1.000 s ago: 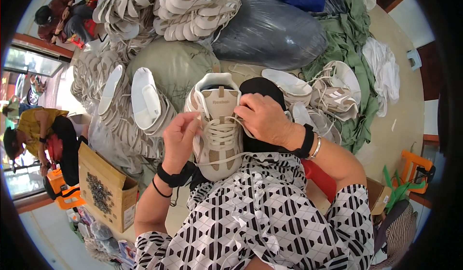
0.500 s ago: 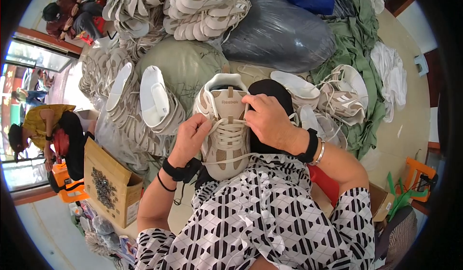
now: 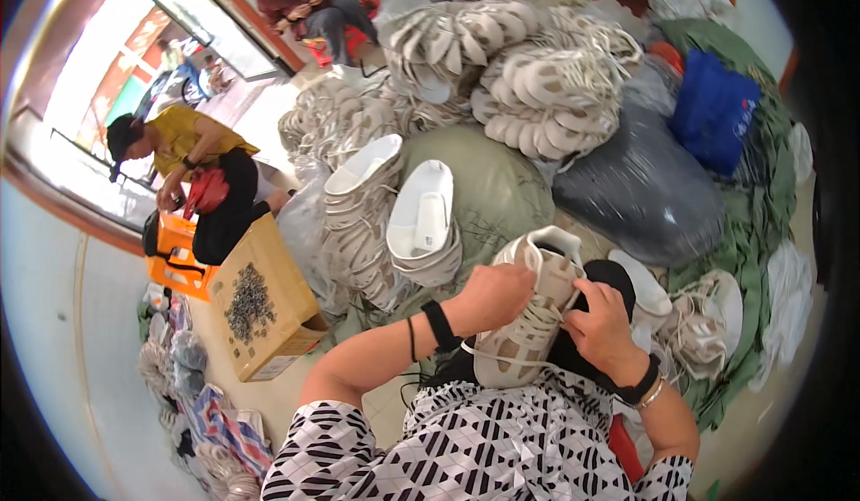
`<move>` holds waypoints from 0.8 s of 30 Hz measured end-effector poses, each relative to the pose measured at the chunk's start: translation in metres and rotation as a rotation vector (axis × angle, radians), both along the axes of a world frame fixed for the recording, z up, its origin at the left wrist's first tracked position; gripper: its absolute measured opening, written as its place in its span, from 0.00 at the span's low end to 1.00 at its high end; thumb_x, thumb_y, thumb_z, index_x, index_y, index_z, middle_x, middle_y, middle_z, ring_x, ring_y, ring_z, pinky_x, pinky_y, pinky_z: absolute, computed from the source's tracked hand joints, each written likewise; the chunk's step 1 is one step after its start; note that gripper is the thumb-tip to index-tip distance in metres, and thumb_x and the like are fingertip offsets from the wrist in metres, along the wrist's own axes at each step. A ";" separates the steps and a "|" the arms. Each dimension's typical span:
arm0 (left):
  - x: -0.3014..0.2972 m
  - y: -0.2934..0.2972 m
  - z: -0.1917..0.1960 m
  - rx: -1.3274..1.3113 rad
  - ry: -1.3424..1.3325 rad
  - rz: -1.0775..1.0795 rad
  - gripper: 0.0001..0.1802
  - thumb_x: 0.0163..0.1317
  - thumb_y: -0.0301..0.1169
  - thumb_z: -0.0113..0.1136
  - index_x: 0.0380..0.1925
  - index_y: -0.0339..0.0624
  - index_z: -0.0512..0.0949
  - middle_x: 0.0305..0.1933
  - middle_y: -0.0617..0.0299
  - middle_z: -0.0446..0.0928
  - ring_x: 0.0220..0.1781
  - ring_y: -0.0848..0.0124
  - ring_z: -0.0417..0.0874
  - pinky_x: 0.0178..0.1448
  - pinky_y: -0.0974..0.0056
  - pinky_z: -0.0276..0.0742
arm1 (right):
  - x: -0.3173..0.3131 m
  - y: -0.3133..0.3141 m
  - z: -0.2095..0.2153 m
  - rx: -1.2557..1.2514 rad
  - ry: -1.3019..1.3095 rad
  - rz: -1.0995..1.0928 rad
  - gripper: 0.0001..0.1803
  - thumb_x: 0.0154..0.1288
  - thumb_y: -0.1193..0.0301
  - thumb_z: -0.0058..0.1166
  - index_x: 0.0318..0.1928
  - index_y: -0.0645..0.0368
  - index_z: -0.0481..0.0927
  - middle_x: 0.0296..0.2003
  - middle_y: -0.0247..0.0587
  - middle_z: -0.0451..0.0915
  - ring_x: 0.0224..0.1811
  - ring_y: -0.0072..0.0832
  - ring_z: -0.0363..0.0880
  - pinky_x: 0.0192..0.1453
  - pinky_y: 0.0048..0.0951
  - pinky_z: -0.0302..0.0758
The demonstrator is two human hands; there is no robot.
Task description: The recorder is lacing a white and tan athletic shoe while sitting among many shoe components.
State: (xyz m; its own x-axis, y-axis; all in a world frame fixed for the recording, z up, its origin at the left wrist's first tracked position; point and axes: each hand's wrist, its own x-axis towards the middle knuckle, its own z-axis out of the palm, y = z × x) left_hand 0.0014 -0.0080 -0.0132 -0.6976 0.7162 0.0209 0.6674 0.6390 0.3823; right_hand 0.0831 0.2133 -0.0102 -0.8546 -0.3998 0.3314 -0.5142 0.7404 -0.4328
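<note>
A beige and white sneaker [image 3: 528, 322] with white laces rests on my lap, toe toward me. My left hand [image 3: 493, 293] grips its left side near the lace eyelets. My right hand [image 3: 602, 325] holds the right side, fingers pinching a lace by the tongue. A loose white lace [image 3: 502, 356] runs across the toe end. Black wristbands sit on both my wrists. Black cloth [image 3: 609, 279] lies under the shoe.
Stacks of white shoe soles [image 3: 421, 228] and bundled sneakers [image 3: 537, 80] surround me. A grey plastic sack [image 3: 640, 188], a blue bag [image 3: 717, 111] and green cloth [image 3: 761, 232] lie right. A cardboard box [image 3: 264, 308] stands left. A person in yellow [image 3: 184, 147] bends by the doorway; another person [image 3: 305, 0] sits beyond.
My view has swung left, so the shoe now sits right of centre. Both hands have stayed on the sneaker, my left moving up onto the lace area.
</note>
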 end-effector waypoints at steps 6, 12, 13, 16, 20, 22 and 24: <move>-0.025 -0.007 0.017 0.033 0.100 -0.188 0.12 0.52 0.33 0.63 0.37 0.45 0.75 0.45 0.60 0.73 0.51 0.60 0.74 0.48 0.56 0.76 | -0.025 0.010 0.005 -0.045 -0.087 0.079 0.16 0.45 0.76 0.63 0.39 0.58 0.78 0.42 0.40 0.75 0.45 0.39 0.73 0.47 0.37 0.69; -0.056 -0.011 0.037 -0.072 0.035 -0.515 0.17 0.46 0.31 0.67 0.38 0.45 0.76 0.50 0.63 0.71 0.55 0.61 0.71 0.56 0.57 0.74 | -0.050 0.015 0.013 0.146 -0.093 0.294 0.14 0.42 0.77 0.62 0.34 0.56 0.79 0.34 0.37 0.71 0.40 0.37 0.73 0.43 0.36 0.68; -0.057 -0.010 0.039 -0.072 0.043 -0.514 0.17 0.46 0.31 0.67 0.38 0.45 0.76 0.50 0.63 0.71 0.55 0.61 0.71 0.56 0.57 0.74 | -0.052 0.015 0.011 0.185 -0.065 0.325 0.12 0.43 0.76 0.61 0.33 0.55 0.79 0.32 0.37 0.71 0.38 0.37 0.73 0.42 0.36 0.69; -0.056 -0.004 0.040 -0.190 0.106 -0.576 0.14 0.46 0.31 0.67 0.34 0.45 0.77 0.46 0.64 0.71 0.53 0.62 0.71 0.55 0.58 0.74 | -0.057 0.019 -0.001 0.227 0.001 0.387 0.08 0.45 0.75 0.59 0.30 0.54 0.79 0.29 0.35 0.71 0.35 0.35 0.74 0.39 0.35 0.69; -0.055 0.008 0.038 -0.230 0.135 -0.649 0.11 0.48 0.30 0.64 0.32 0.45 0.77 0.43 0.64 0.72 0.51 0.61 0.72 0.53 0.60 0.74 | -0.053 0.021 -0.008 0.179 0.050 0.418 0.03 0.48 0.73 0.58 0.26 0.54 0.77 0.26 0.34 0.72 0.31 0.34 0.74 0.37 0.35 0.69; -0.055 0.012 0.032 -0.212 0.111 -0.654 0.09 0.48 0.28 0.61 0.31 0.44 0.76 0.42 0.62 0.74 0.50 0.60 0.74 0.52 0.59 0.74 | -0.054 0.020 -0.003 0.252 -0.050 0.400 0.03 0.48 0.72 0.57 0.26 0.54 0.78 0.27 0.35 0.73 0.32 0.35 0.75 0.37 0.35 0.69; -0.058 0.005 0.027 -0.041 0.030 -0.607 0.08 0.47 0.25 0.58 0.30 0.44 0.76 0.40 0.59 0.75 0.47 0.59 0.76 0.52 0.59 0.74 | -0.062 0.015 0.000 0.308 -0.240 0.306 0.02 0.49 0.71 0.57 0.25 0.54 0.80 0.30 0.38 0.76 0.34 0.37 0.76 0.37 0.37 0.69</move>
State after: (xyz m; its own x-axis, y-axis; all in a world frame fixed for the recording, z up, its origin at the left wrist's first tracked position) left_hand -0.0564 -0.0035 0.0138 -0.1636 0.9865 -0.0017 0.9273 0.1543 0.3410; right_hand 0.0206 0.2285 -0.0097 -0.7204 -0.6928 -0.0337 -0.6406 0.6831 -0.3506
